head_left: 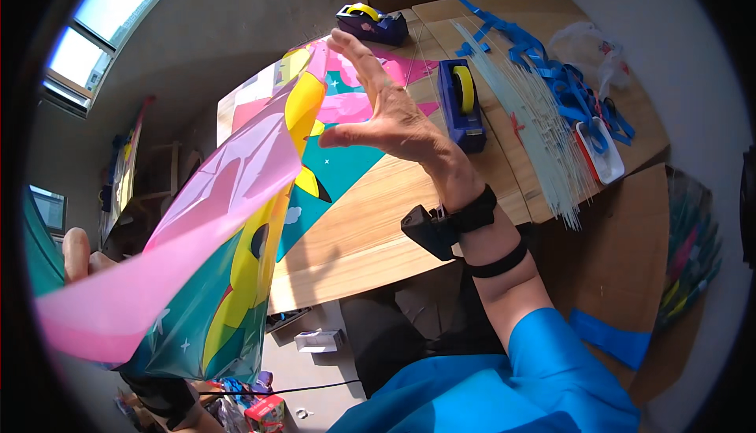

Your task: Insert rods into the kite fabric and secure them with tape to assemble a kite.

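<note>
A thin, glossy printed sheet (228,173) in pink, yellow and teal rises off the table and sweeps down to the left. My left hand (79,258) is at the far left, mostly hidden behind the sheet; its visible fingers are bent and grip the sheet's edge. My right hand (386,114) hovers over the table, thumb and fingers spread, holding nothing. Its fingertips are beside the sheet's upper end; whether they touch it I cannot tell. Underneath, another printed sheet (346,169) with similar colours lies on the wooden table (370,232).
Two dark tape dispensers (462,106) with yellow rolls stand on the table, one at the back. To the right lie a bundle of thin pale rods (543,141), tangled blue ribbon (563,86), a clear plastic bag (591,51) and a white tray-like thing (602,153). A white box (319,341) sits below.
</note>
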The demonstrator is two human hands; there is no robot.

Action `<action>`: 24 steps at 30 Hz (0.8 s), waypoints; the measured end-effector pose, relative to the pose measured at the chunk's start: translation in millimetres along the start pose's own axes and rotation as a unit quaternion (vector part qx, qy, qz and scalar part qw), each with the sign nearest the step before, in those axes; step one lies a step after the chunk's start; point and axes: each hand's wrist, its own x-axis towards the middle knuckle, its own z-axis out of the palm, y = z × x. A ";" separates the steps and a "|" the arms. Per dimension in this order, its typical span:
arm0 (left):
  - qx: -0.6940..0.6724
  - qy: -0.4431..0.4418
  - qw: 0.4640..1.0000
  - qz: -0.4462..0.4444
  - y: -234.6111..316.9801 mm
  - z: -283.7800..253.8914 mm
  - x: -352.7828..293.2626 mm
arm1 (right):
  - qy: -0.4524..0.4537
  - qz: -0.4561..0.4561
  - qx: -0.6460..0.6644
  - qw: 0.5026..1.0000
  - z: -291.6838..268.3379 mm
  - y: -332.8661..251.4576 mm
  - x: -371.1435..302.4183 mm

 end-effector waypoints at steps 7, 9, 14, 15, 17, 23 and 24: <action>-0.042 -0.064 0.997 0.029 -2.5 44.5 23.7 | -0.171 0.094 0.094 0.976 -41.7 -48.1 -12.9; -0.044 -0.090 0.994 0.045 13.6 66.4 35.5 | -0.266 0.178 0.115 0.940 -54.5 -30.4 -34.8; -0.013 -0.129 0.991 0.029 22.4 110.8 65.9 | -0.339 0.301 0.226 0.862 -54.9 -6.2 -137.9; -0.053 -0.174 0.983 0.011 -21.1 153.3 92.6 | -0.312 0.349 0.184 0.864 -85.5 -9.8 -166.6; -0.033 -0.225 0.974 -0.007 -68.4 172.1 128.7 | -0.231 0.350 0.193 0.887 -85.5 -13.1 -205.4; -0.008 -0.173 0.981 -0.093 -166.8 179.6 151.9 | 0.002 0.247 0.535 0.808 -70.7 11.2 -212.7; -0.004 -0.165 0.981 -0.100 -183.9 179.6 155.5 | 0.008 0.214 0.595 0.775 -73.0 17.9 -208.2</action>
